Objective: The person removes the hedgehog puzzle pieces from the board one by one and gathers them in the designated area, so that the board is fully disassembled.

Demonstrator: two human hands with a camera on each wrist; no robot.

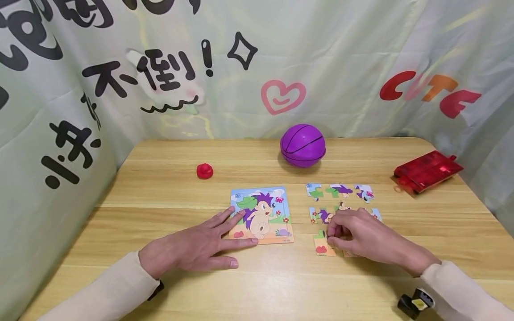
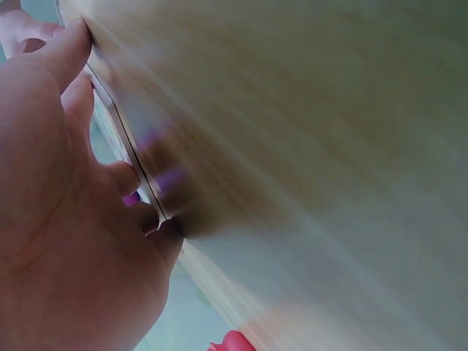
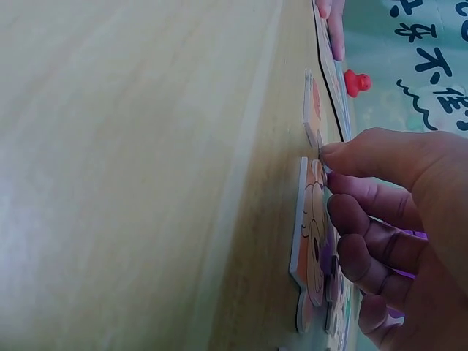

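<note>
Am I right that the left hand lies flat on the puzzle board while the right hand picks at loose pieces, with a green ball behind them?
Not quite: the ball is purple, as the head view shows. The left hand does lie flat on the puzzle board, and the right hand works at the loose pieces.

Purple, red and pale wood

Purple ball (image 1: 302, 145) with dark seams at upper centre; red block (image 1: 427, 170) at right; purple hedgehog on blue-and-green puzzle board (image 1: 263, 214); light striped-grain table (image 1: 168, 187).
</note>
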